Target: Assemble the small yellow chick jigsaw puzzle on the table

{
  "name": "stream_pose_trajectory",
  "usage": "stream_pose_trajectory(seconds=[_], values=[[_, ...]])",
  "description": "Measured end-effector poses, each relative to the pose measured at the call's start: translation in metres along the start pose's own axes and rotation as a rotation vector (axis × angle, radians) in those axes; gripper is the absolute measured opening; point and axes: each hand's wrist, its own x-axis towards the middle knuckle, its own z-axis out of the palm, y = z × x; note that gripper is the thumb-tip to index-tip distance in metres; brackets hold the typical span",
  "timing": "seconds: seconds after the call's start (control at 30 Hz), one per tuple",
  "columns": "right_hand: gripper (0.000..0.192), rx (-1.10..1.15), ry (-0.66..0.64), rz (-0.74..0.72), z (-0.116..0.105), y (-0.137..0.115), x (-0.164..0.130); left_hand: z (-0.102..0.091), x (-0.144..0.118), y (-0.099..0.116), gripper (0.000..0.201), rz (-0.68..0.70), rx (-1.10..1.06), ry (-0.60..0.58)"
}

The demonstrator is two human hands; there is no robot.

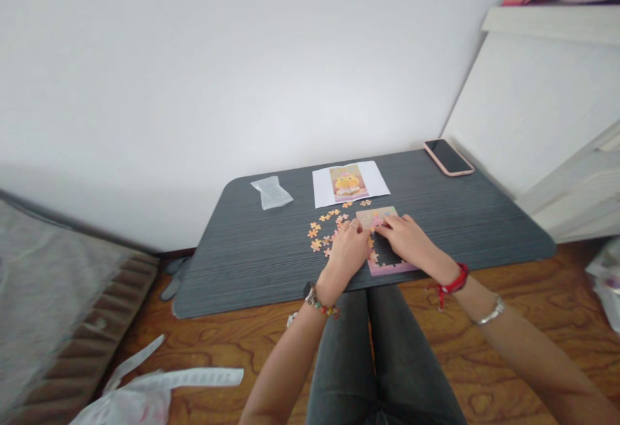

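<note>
Touching partial jigsaw (390, 270), both hands (348, 248) (407, 239)

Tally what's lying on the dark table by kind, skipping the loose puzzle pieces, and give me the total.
Phone: 1
Printed picture sheet: 1
Translucent pouch: 1
Partly assembled puzzle: 1
Total: 4

Left hand (347, 247), right hand (409, 241) on partly assembled jigsaw puzzle (390, 270); loose pieces (316, 245) alongside; printed paper sheet (349, 183) beyond; smartphone (449, 157) near far right corner of dark tabletop (261, 250).
</note>
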Motion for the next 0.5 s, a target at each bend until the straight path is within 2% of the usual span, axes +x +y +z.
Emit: stream_pose_trajectory(seconds=[0.13,0.23,0.37,0.5], values=[[0.031,0.073,0.076,0.102,-0.002,0.002,-0.018,-0.002,-0.008,-0.004,0.025,-0.056,-0.138,0.059],[0.03,0.216,0.184,0.178,-0.003,-0.003,-0.046,-0.005,-0.027,-0.011,0.025,-0.154,-0.222,0.14],[0.03,0.386,0.276,0.205,-0.001,-0.024,-0.08,-0.009,-0.062,-0.019,0.021,-0.228,-0.292,0.196],[0.028,0.488,0.318,0.183,-0.001,-0.052,-0.09,-0.011,-0.091,-0.022,0.021,-0.257,-0.319,0.251]])
